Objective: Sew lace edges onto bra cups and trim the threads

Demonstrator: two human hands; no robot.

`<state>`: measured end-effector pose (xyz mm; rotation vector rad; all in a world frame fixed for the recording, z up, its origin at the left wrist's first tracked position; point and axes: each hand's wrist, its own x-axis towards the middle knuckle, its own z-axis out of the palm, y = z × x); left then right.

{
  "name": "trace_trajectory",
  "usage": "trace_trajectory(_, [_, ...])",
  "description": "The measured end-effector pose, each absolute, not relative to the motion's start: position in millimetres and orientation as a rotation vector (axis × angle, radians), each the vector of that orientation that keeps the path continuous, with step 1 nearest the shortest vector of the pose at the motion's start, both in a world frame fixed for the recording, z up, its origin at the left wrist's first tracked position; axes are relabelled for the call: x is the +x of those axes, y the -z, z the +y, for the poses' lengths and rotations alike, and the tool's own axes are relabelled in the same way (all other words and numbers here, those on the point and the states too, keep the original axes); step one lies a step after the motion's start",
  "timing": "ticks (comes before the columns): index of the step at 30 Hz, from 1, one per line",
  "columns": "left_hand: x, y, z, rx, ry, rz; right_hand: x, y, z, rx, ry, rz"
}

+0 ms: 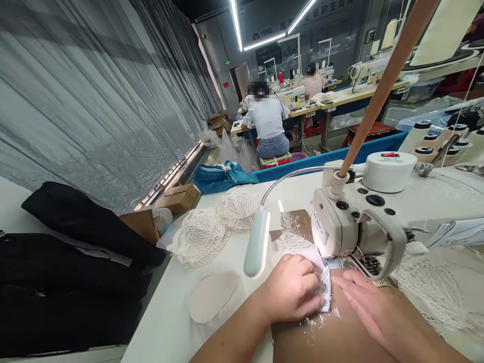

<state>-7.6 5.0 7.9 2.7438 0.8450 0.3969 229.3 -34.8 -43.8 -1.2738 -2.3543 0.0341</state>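
Observation:
My left hand (293,290) has its fingers curled over a white lace piece (325,290), gripping it at the front of the sewing machine (333,227). The lace runs up under the machine head, where the needle area is hidden. To the right, my right hand (359,297) lies flat with its fingers stretched out and together, the tips close to the lace edge. Both hands rest over a brown covered work surface (313,343) dotted with small white scraps. A pale green lamp (257,244) on a bendable metal neck hangs just left of the machine head.
Stacked white lace cups (202,232) and beige oval pads (214,297) lie on the white table (159,322) at left. More lace (442,282) spreads at right, below thread cones (419,136). Black cloth (75,282) is at far left. A person (268,121) sits ahead.

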Motion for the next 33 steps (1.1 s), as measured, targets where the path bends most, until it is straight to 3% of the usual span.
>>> trace_trajectory(14, [-7,-8,5,2.765,-0.396,0.787,226,39,-37,-1.046,-0.319,-2.552])
trace_trajectory(21, [-7,-15,3,2.809,-0.304,0.751,222,50,-35,-1.133,-0.042,-2.445])
trace_trajectory(33, [-9,-15,-1,2.866,-0.144,0.819,223,49,-38,-1.08,0.062,-2.422])
